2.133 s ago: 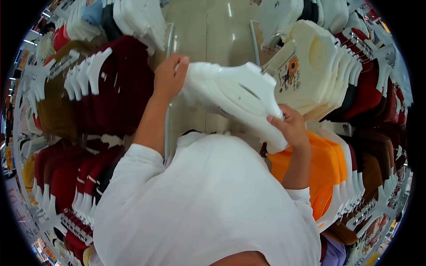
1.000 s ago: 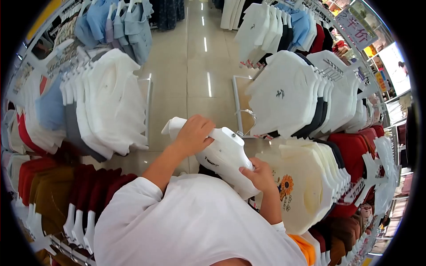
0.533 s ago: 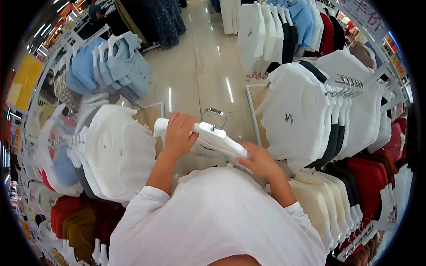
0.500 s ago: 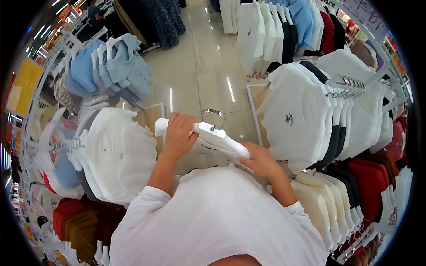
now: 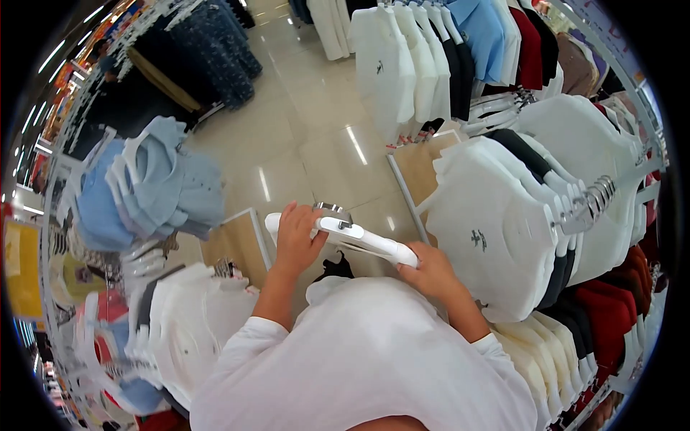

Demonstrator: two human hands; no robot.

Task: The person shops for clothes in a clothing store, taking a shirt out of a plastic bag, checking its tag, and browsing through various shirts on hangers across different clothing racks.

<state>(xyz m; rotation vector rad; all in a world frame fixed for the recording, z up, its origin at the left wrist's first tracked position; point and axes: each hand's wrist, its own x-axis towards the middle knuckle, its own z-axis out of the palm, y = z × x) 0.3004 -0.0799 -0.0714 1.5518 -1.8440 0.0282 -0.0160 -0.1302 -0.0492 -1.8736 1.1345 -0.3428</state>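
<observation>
In front of my chest, both hands hold a white clothes hanger [image 5: 379, 243] with a shiny metal hook [image 5: 333, 210] on top. My left hand [image 5: 296, 241] is closed around its left part, close to the hook. The right end is gripped by my right hand [image 5: 433, 273], thumb on top. A thin pale edge shows just under the hanger; whether a garment hangs from it I cannot make out. Below, partly hidden by my white shirt [image 5: 374, 345], is a small black shape [image 5: 336, 266] over the floor.
White shirts [image 5: 496, 223] hang on a metal rack at right, with cream tops [image 5: 543, 345] and red clothes [image 5: 611, 309] lower down. Light blue shirts [image 5: 162, 179] and white tops [image 5: 201, 316] hang at left. A tiled aisle [image 5: 309, 136] runs ahead between wooden rack bases [image 5: 233, 244].
My view has turned and tilted, so the left racks sit lower. The hanger has tipped, its hook now leaning and seen flatter. Both hands keep their hold.
</observation>
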